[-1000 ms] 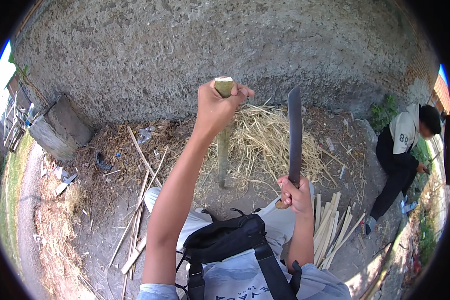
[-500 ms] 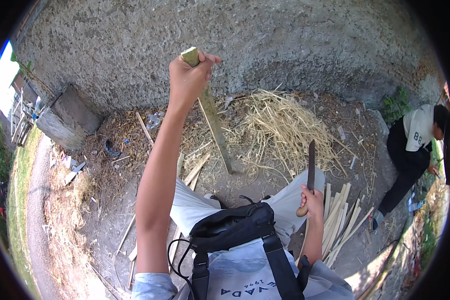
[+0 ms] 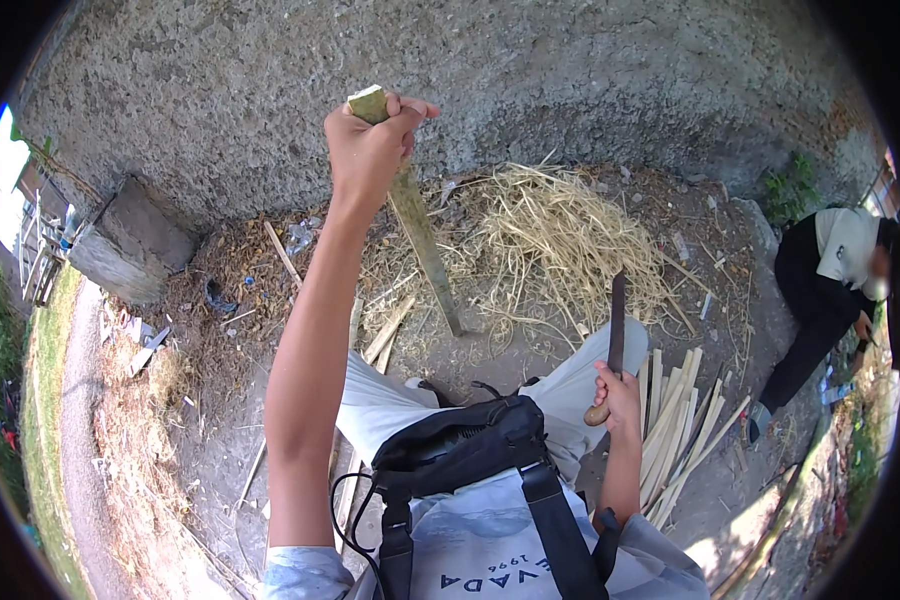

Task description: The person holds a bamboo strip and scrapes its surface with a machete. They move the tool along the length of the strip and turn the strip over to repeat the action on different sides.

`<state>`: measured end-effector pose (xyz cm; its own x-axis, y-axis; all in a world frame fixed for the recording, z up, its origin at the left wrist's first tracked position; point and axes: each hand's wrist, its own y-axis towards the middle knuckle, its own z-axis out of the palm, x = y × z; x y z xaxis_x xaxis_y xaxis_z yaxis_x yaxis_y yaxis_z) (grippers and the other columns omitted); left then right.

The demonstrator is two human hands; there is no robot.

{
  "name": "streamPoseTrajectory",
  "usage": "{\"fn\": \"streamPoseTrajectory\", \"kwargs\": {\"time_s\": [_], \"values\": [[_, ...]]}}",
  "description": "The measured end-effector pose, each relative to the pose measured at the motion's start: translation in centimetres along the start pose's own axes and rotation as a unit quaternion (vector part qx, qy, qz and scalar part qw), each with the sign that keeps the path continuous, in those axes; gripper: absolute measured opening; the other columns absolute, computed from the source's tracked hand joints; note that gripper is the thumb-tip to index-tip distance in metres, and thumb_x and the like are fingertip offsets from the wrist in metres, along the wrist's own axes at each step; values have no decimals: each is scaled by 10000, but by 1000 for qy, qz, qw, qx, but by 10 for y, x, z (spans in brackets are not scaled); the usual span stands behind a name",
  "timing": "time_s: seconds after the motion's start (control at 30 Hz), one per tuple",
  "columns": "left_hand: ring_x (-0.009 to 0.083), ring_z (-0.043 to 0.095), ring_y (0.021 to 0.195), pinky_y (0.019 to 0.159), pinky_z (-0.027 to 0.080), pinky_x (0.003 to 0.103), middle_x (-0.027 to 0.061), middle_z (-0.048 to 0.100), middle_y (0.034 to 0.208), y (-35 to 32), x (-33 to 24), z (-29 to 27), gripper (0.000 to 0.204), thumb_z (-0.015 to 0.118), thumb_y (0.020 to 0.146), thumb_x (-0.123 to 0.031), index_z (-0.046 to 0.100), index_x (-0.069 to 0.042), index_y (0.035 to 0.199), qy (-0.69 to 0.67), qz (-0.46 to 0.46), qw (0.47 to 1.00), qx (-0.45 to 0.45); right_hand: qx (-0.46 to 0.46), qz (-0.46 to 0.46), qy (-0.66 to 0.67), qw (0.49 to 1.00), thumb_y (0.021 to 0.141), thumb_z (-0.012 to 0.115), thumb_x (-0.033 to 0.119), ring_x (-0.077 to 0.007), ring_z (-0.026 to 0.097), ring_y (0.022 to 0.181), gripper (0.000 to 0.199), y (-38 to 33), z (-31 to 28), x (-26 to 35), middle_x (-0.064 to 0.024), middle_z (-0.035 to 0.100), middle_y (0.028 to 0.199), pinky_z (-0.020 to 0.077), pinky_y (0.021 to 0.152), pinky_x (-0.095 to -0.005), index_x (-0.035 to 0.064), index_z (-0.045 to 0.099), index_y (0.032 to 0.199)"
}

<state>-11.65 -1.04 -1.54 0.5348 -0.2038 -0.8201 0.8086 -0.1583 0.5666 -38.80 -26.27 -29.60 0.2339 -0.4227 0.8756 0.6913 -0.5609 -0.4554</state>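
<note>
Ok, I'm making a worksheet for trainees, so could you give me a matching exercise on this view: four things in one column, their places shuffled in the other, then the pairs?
Things
1. Machete
2. Greenish bamboo piece
3. Black bag
4. Heap of straw-coloured shavings

Places
A. In front of the wearer's waist
B. Gripped in the left hand
C. On the ground near the rough wall
D. Gripped in the right hand

Pairs: 1-D, 2-B, 3-A, 4-C
</note>
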Motion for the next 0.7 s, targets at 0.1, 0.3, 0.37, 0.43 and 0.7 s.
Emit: {"fn": "streamPoseTrajectory", "kwargs": {"time_s": [0.1,0.3,0.37,0.43,0.7], "values": [[50,407,461,439,336,214,182,691,798,-9,-15,8,264,638,777,57,465,-86,639,14,-22,1000,4,19,-21,49,998,873,672,141,-71,458,459,152,-9,15,13,-1,511,620,384,414,-227,31,574,838],[44,384,418,393,293,216,215,673,740,-22,-47,28,296,641,741,88,440,-93,622,-53,12,995,87,133,-109,-21,985,856,679,102,-74,485,460,140,15,67,22,-35,576,672,407,429,-231,30,559,861],[108,527,522,389,316,224,210,672,733,-25,-45,32,275,630,728,103,452,-77,621,-57,-3,994,96,157,-114,-27,981,843,691,94,-73,491,461,151,29,90,12,-46,600,695,413,432,-230,33,553,855],[171,670,627,385,339,232,204,670,725,-28,-39,31,256,619,716,117,463,-61,619,-57,-17,993,101,196,-106,-83,971,796,735,62,-71,505,473,206,44,115,-4,-81,650,779,428,438,-237,36,537,846],[79,439,410,373,276,222,216,654,696,-24,-20,23,267,615,661,99,433,-93,623,-74,-38,992,90,275,-94,-142,946,745,778,34,-84,535,484,270,70,169,-55,-110,674,847,441,424,-265,33,524,835]]}}
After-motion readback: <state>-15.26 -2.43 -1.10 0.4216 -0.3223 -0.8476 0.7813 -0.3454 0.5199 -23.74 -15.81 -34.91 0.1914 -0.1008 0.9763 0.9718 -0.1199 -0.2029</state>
